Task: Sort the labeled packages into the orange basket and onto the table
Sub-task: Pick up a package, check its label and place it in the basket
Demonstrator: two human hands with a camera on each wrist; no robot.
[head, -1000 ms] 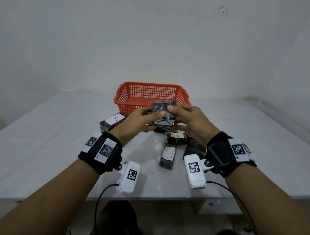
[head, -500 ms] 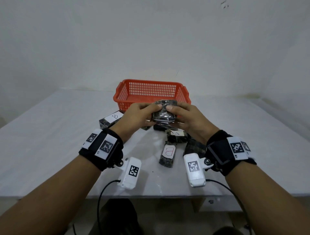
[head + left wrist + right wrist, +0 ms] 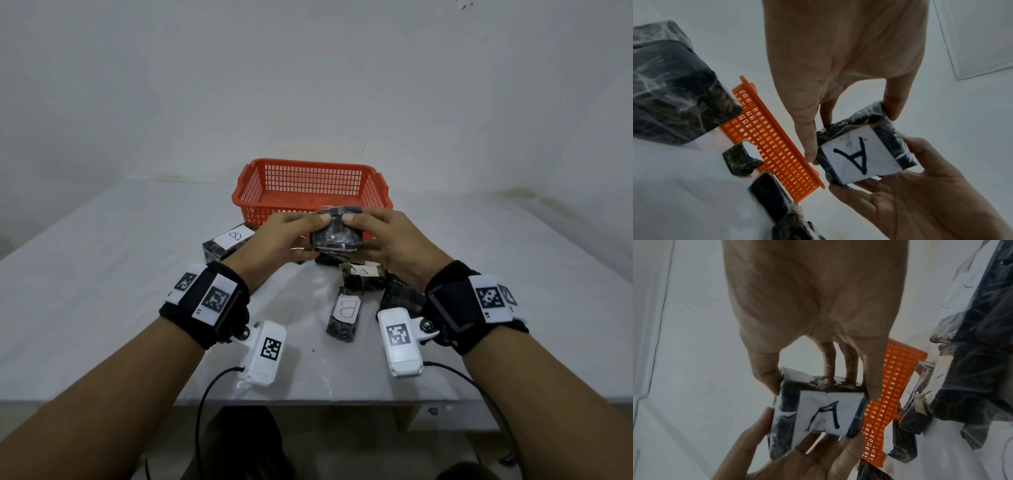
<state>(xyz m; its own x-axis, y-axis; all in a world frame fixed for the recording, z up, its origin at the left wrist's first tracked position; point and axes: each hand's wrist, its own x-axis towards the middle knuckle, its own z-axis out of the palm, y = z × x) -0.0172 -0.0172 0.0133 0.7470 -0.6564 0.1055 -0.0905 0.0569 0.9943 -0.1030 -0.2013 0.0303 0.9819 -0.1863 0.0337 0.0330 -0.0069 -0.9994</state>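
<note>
The white bench (image 3: 102, 274) carries everything, and the orange basket (image 3: 310, 186) stands at its far middle, its mesh walls upright; nothing shows inside it from the head view. In front of the basket lie several dark, plastic-wrapped packages. The one furthest left (image 3: 227, 244) bears a white label with a "B" and rests tilted just beside the left wrist. Nearer the front edge, another B package (image 3: 346, 317) lies lengthwise, label up, and just beyond it sits a package with a white label (image 3: 361, 275) whose letter looks like an "A", though it is partly hidden and hard to read. A further dark package (image 3: 399, 298) lies beside the right wrist, its label not visible.

Both hands are raised above this cluster, just before the basket's near wall, grasping one package between them. The left hand (image 3: 287, 236) pinches its left end with thumb below and fingers over the top; the right hand (image 3: 394, 241) clasps the right end the same way. The held package (image 3: 337, 231) is clear of the bench, its dark wrapped side toward the head camera. From the wrist views its underside carries a white label (image 3: 858, 156) marked with a black "A" (image 3: 828, 415).
</note>
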